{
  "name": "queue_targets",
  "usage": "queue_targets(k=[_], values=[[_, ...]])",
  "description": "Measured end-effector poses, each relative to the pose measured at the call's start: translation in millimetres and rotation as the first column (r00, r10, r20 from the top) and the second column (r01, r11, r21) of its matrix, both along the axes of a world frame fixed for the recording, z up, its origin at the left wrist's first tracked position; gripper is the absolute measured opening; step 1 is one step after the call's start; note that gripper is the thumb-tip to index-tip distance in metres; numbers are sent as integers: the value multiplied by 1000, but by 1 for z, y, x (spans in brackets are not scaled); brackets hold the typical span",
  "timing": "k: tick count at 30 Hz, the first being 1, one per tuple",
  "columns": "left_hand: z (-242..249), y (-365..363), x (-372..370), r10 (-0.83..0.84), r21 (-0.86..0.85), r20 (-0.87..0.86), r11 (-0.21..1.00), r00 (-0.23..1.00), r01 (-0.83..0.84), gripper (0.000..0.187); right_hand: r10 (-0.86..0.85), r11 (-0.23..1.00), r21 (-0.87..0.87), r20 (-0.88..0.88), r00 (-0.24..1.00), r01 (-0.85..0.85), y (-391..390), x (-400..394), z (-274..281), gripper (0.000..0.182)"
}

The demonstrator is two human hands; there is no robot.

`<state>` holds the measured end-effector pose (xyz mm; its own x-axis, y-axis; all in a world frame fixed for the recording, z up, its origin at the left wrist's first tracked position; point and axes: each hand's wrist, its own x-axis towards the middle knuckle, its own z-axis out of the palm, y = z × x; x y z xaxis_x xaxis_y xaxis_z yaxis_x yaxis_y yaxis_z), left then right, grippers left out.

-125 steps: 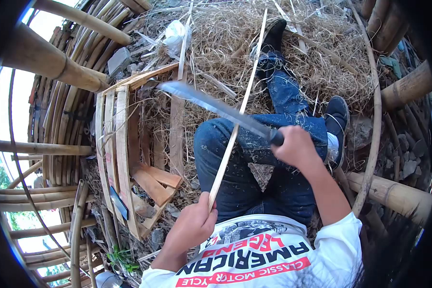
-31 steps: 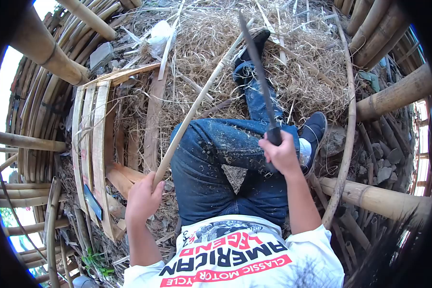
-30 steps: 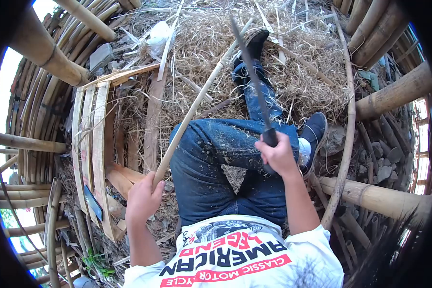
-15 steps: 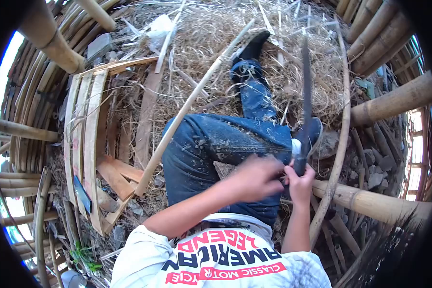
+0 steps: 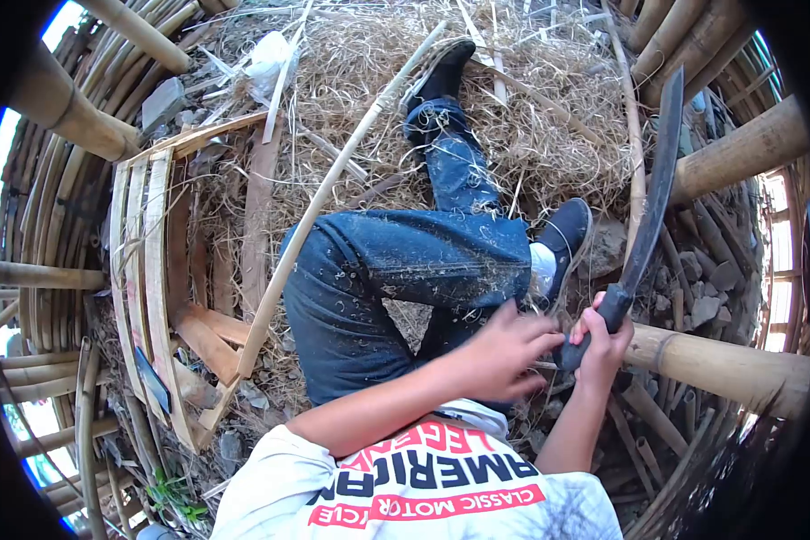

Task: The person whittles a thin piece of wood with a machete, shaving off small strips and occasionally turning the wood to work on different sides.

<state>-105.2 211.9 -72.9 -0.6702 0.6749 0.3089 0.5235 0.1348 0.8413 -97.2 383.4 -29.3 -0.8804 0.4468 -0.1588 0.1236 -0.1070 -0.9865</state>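
Note:
A machete (image 5: 661, 184) with a long dark curved blade is in my right hand (image 5: 603, 340), whose fingers wrap round its black handle. The blade points up and away, to the right of my bent leg. My left hand (image 5: 513, 351) is in front of my lap with its fingers apart, holding nothing. Its fingertips are close to the butt of the handle. Over my bent knee, in dark jeans (image 5: 441, 256) dotted with shavings, passes a long pale bamboo strip (image 5: 333, 198). The strip's lower end rests by a wooden crate (image 5: 159, 261).
Pale shavings (image 5: 540, 144) cover the ground ahead, around my outstretched leg. A thick bamboo pole (image 5: 720, 364) runs in from the right beside my right hand, with stones (image 5: 704, 310) behind it. A phone-like flat object (image 5: 152, 380) leans on the crate. Bamboo walls stand on both sides.
My right hand has moved right and tilted the machete to the right. My left hand has shifted slightly down and opened its fingers. The view has shifted a little.

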Motion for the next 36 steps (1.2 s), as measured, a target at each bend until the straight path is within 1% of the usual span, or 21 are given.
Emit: queue_targets(k=[1,2,3,4,6,8,9,10,12,14,16,18,20,21,22,24,26,28,30,31,36], values=[[3,-16,-14,92,-200,-251,969,964,-145,46,-5,1000,-4,7,1000,5,0,2,1,11],[4,-32,-28,277,-291,-223,896,935,-335,44,9,995,97,23,1000,-11,2,8,3,11],[8,-45,-41,500,-459,-144,731,854,-506,49,22,979,202,41,999,-30,5,14,5,11],[-14,-53,-52,613,-522,-375,480,695,-705,55,42,950,306,55,998,-57,8,16,7,11],[-50,-59,-51,497,-592,-457,448,737,-670,59,79,939,333,45,996,-89,10,18,9,11],[-9,-35,-26,204,-587,-168,765,965,-264,55,116,920,369,73,991,-135,3,15,11,13],[-17,-19,-8,-64,-415,157,901,986,125,53,111,891,432,89,990,-139,1,15,4,15],[-26,-10,10,-379,-109,397,885,836,453,51,115,894,425,92,989,-143,-4,15,3,15],[-29,-9,35,-485,106,594,838,642,535,44,163,895,402,110,980,-194,-18,12,4,16],[-19,-41,11,-317,3,388,940,865,343,42,183,903,373,111,977,-212,-27,10,5,14],[9,-91,-6,50,-25,525,999,849,-43,41,298,827,493,24,954,-271,-31,7,2,14],[37,-147,-15,332,-146,331,943,883,-300,39,316,849,448,-7,949,-279,-44,2,4,15],[70,-189,-7,599,-257,41,780,800,-571,38,399,816,431,63,915,-385,-55,-2,4,16],[75,-204,-2,685,-328,-266,597,678,-732,38,420,823,398,55,906,-405,-63,-2,0,18],[77,-215,4,684,-337,-272,592,677,-733,38,438,837,340,57,897,-430,-72,-1,-2,20],[76,-234,20,735,-509,-551,80,395,-857,41,480,835,262,82,874,-483,-90,0,-3,23],[60,-251,35,856,-731,-321,48,405,-681,45,536,807,253,61,842,-533,-98,1,-14,25],[60,-256,39,908,-848,-165,68,384,-525,43,643,743,199,53,764,-639,-106,0,-16,25],[55,-264,44,910,-855,251,369,331,-366,36,667,722,202,50,744,-661,-115,-1,-10,29],[56,-263,50,868,-744,360,488,341,-457,24,705,680,207,76,705,-703,-118,-2,-9,30],[85,-243,50,714,-652,620,700,326,-291,17,830,512,205,131,542,-834,-145,-4,2,34]])
